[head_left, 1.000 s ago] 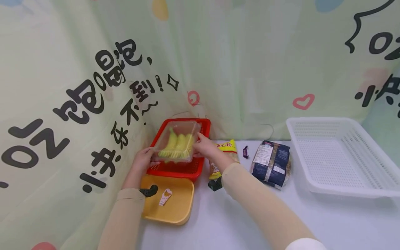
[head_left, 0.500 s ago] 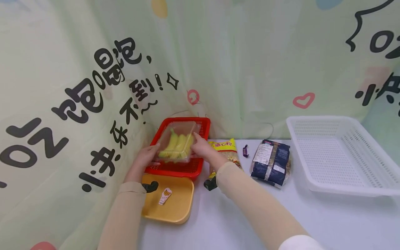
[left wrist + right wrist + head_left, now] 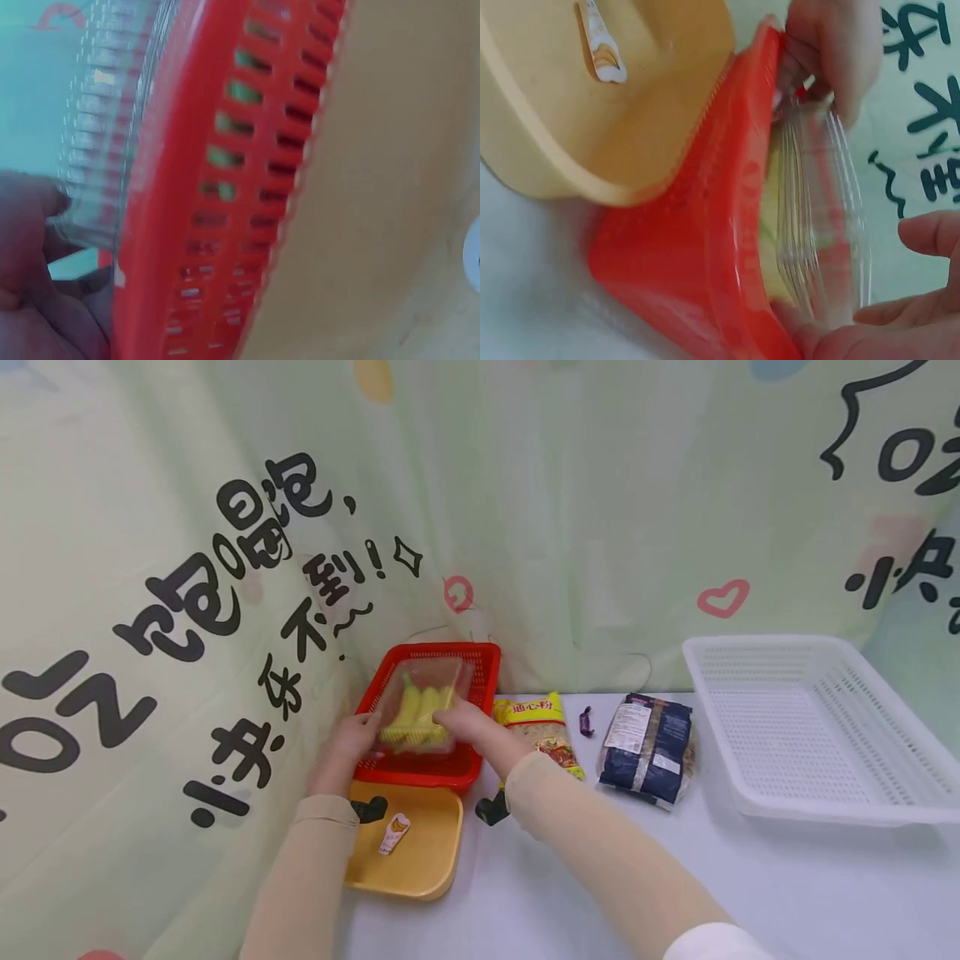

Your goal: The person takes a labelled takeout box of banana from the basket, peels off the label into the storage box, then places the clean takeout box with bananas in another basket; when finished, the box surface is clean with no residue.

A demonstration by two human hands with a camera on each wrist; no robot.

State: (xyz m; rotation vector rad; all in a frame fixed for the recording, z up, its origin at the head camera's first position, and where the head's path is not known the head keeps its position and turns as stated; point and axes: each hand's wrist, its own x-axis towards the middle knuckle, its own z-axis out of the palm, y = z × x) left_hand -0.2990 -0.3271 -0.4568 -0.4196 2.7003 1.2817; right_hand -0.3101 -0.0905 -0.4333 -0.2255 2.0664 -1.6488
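Note:
A clear plastic box [image 3: 448, 671] with bananas [image 3: 412, 706] inside sits tilted within the red basket [image 3: 420, 770]. My left hand [image 3: 352, 737] grips the box's near left end; in the left wrist view the thumb lies on the ribbed wall, close to the basket's red rim [image 3: 161, 172]. My right hand [image 3: 472, 727] holds the right end. From the right wrist, that hand [image 3: 922, 307] has fingers along the box's edge [image 3: 832, 225], some reaching below it inside the basket rim, while one finger stands off the plastic. The bananas' undersides are hidden.
A yellow tray [image 3: 442, 877] with a small banana-printed card [image 3: 394, 834] stands in front of the basket. To the right are a yellow-topped food packet [image 3: 536, 710], a purple wrapped candy [image 3: 586, 722], a dark blue bag [image 3: 648, 747] and a white basket [image 3: 750, 814]. Printed curtains hang behind and left.
Both hands have lowered the box slightly into the red basket. My right hand has shifted a little left over the box, and more of the food packet shows.

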